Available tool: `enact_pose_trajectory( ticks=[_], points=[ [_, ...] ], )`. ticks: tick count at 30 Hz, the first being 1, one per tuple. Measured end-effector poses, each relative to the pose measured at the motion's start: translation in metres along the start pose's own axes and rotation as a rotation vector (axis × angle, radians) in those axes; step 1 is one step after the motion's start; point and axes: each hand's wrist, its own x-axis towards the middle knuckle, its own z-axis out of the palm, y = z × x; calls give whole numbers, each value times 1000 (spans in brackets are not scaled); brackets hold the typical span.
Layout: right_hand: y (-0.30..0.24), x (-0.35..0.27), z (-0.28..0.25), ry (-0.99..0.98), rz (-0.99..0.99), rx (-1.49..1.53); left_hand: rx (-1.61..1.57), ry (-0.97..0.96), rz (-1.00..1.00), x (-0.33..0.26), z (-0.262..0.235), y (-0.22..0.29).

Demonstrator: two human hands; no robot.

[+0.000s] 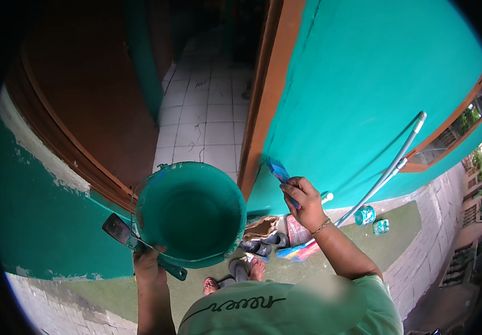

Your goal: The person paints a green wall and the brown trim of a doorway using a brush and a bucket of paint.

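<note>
My left hand [147,267] grips the rim of a large bucket [191,209], whose inside is coated in green paint. A flat tool with a dark wide end [121,229] and a green handle crosses the same hand, held against the bucket's side; its exact kind is unclear. My right hand [303,204] is closed round the handle of a paintbrush [278,170] with blue on it. The brush tip meets the turquoise wall [358,95] beside the brown door frame [260,106].
A doorway opens onto white floor tiles [204,117]. Against the wall leans a pale pole [389,170]. Dark shoes [258,247], a broom head with coloured bristles [298,252] and paint-smeared containers [365,215] are on the ground. A brown-framed window [447,134] is at right.
</note>
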Motion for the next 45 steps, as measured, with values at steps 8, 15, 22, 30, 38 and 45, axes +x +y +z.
enact_pose_trajectory(
  ticks=[8, 15, 22, 30, 38, 45],
  points=[
    [17, 24, 9, -23, -44, -46, 3, -13, 63, 3, -17, 1],
    [13, 46, -19, 13, -119, -103, -31, -19, 40, 10, -17, -1],
    [-11, 61, -48, 91, -216, -202, -24, 6, 23, 13, -10, -1],
    [14, 20, 4, -123, -119, -124, -11, -5, 31, 15, -1, 1],
    [-5, 55, -36, -30, -206, -181, -2, 24, 31, 18, 0, 0],
    [9, 31, -4, 92, -302, -320, 7, 1, 9, 20, -4, 0]
  ],
)
